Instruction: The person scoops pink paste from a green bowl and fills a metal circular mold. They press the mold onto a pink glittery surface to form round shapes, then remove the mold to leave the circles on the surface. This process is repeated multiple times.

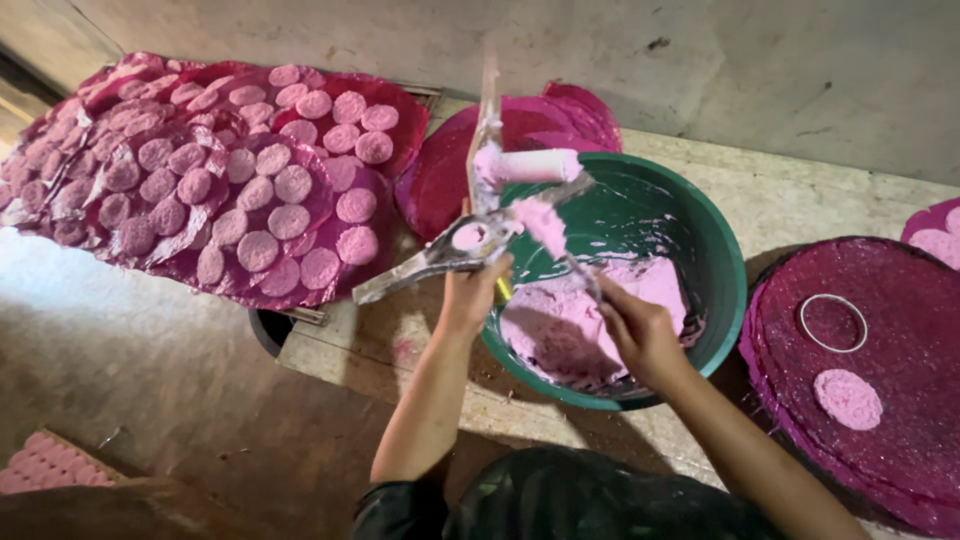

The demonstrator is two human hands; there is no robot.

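Observation:
My left hand point(470, 293) grips a metal press tool point(455, 250) smeared with pink dough, held over the near rim of a green basin point(715, 250). Its white roller-like cylinder point(535, 165) sticks out above the bowl. My right hand point(640, 330) holds a thin scraper point(580, 275) and works a lump of pink dough point(542, 222) against the tool. More pink dough point(570, 320) lies in the basin's bottom.
Magenta round mats point(900, 340) are stacked at right, carrying a metal ring point(833, 322) and one pink disc point(847, 398). At left, mats covered with several pink discs point(200, 170) overlap. Empty mats point(540, 125) lean behind the basin. A concrete wall runs behind.

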